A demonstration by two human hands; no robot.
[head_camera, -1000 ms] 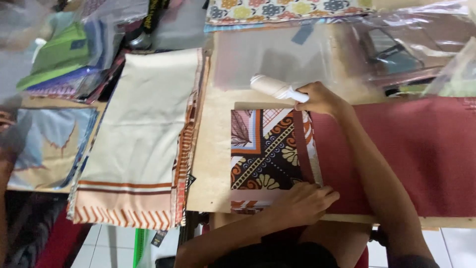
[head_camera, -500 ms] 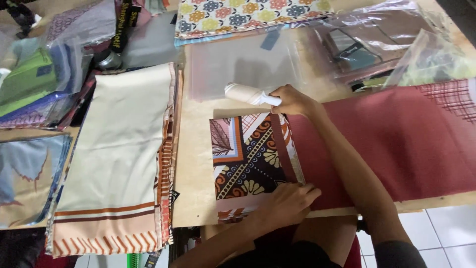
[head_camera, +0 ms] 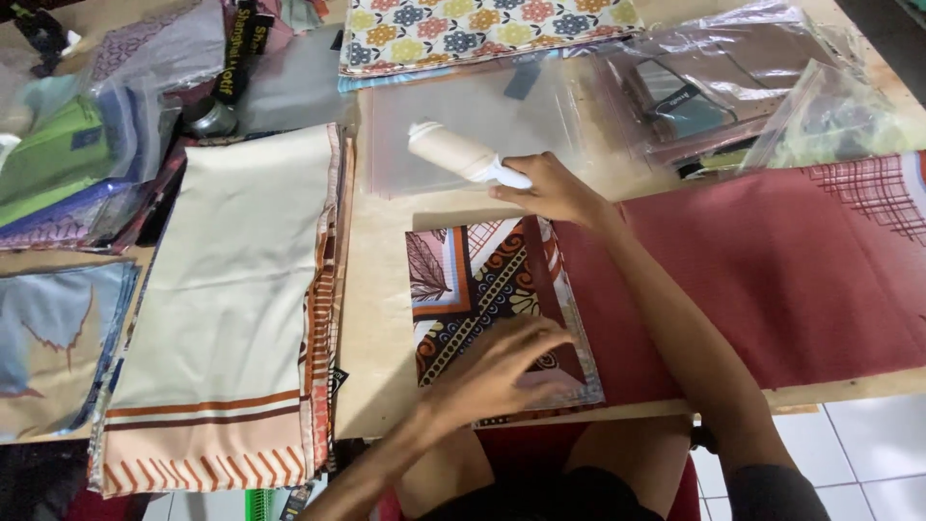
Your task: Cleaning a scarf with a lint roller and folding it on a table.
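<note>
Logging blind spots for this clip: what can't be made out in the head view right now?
- Patterned cloth: near corner hidden under the left hand.
- Lint roller: handle hidden inside the right hand.
- Red cloth: cut off by the right edge.
- Contents of the plastic bags: blurred by glare and creases.
- Blue cloth: cut off by the left edge.

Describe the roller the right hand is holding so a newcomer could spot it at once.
Start at the wide dark red cloth covering the table's right side. At its upper left corner the right hand holds a lint roller over a clear plastic sleeve. It is the only cylinder there: beige roll, white handle.
</note>
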